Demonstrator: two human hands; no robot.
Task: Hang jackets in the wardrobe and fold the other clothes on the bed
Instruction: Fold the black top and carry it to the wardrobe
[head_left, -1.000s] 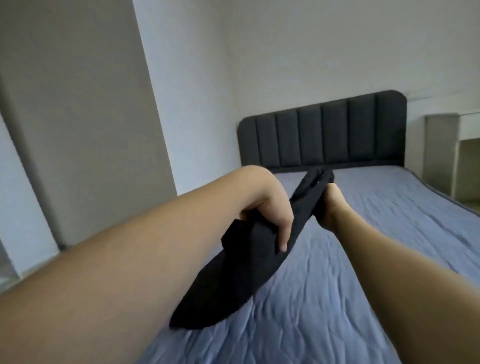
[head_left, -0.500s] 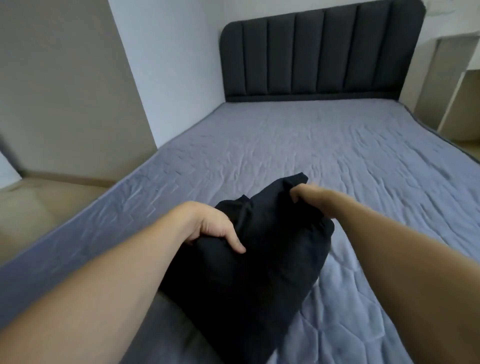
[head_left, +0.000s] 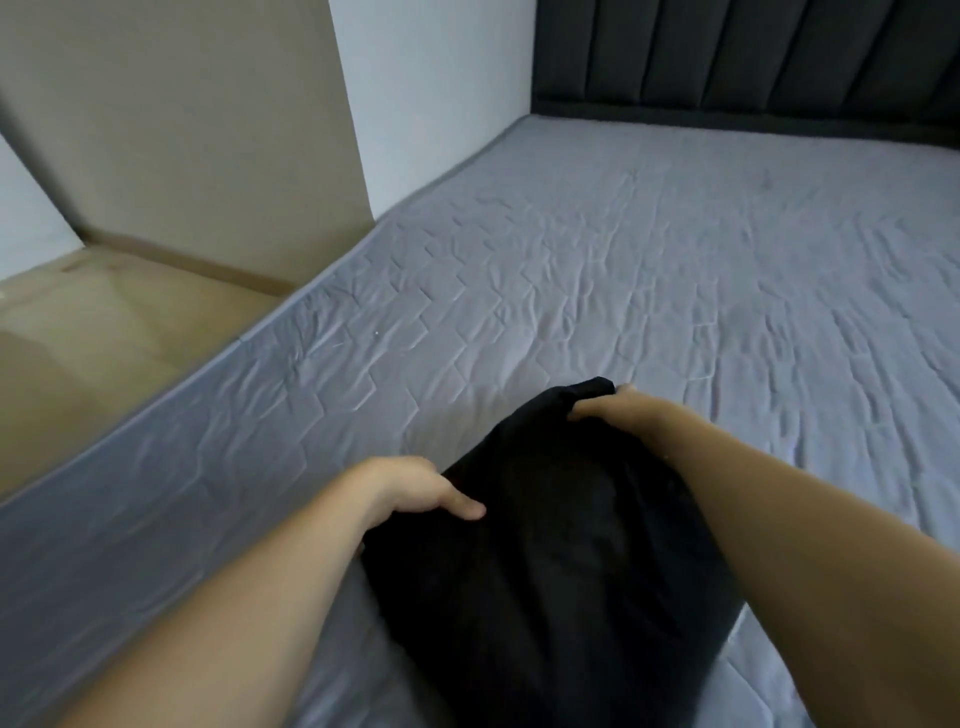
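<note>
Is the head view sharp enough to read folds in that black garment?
Head view: soft and dim; black cloth garment reads as one dark mass, folds unreadable; wide-angle bends the blue-grey quilted bed's edge; left hand and right hand grip it.

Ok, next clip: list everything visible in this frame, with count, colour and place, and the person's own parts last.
black garment: one, black, held at the near end of the bed, its kind not clear
bed sheet: one, grey-blue, wrinkled, covering the mattress across most of the view
headboard: one, dark grey, padded in vertical panels, at the top right
wall: white, left of the headboard
beige panel: one, tall, upper left beside the bed, possibly a wardrobe side
floor: light wood tone, left of the bed
left hand: one, gripping the garment's left edge
right hand: one, gripping the garment's far top corner
</note>
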